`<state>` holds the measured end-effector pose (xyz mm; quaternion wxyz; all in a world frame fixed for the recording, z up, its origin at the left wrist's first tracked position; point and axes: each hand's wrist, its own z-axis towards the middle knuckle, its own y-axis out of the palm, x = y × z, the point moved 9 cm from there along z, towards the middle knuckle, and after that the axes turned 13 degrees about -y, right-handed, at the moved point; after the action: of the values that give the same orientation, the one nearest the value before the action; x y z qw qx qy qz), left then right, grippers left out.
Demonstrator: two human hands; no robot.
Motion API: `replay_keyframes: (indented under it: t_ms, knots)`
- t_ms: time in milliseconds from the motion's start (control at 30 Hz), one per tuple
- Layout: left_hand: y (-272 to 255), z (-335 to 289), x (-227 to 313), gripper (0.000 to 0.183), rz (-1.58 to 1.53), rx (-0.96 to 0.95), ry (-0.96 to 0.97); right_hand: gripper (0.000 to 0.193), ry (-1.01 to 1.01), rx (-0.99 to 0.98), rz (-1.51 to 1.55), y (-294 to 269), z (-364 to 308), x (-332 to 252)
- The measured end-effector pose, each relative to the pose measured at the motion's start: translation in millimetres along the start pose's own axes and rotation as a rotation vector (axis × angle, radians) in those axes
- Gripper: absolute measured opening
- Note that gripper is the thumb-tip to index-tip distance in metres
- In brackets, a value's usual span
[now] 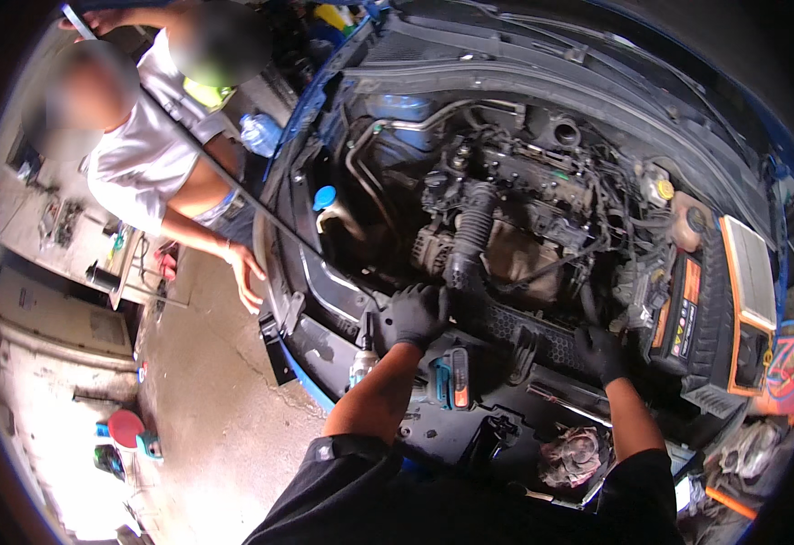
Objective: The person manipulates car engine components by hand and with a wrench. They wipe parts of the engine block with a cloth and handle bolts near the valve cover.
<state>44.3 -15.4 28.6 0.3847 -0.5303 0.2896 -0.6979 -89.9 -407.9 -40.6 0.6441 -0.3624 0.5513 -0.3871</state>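
Note:
I lean over the open engine bay (506,182) of a blue car. My left hand (418,313), in a black glove, rests on the front crossmember beside the black ribbed intake hose (469,238), fingers curled; what it grips is unclear. My right hand (602,352), also gloved, presses down on the black front panel just left of the battery (683,313). A teal and black cordless power tool (449,379) lies on the panel between my forearms, untouched.
Another person in a white shirt (133,154) stands at the car's left fender, one hand (247,272) near the bodywork, beside the hood prop rod (224,177). An orange-rimmed air filter (749,272) lies on the right. A rag (571,457) sits near the bumper. Concrete floor (206,418) on the left.

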Motion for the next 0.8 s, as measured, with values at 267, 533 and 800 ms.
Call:
replay_keyframes:
  t_ms: [267,533,800]
  knots:
    - [-8.3,1.5,11.4,0.027,-0.043,0.035,0.044,0.039,0.046,-0.049,0.03,-8.9,-1.3,-8.0]
    - [-5.5,2.4,6.9,0.025,-0.026,0.029,0.057,0.023,-0.051,0.057,0.248,-6.7,40.7,-17.8]
    - [-0.9,5.8,12.8,0.024,0.006,0.0,0.085,0.058,-0.001,0.376,0.812,105.8,202.1,-105.8]
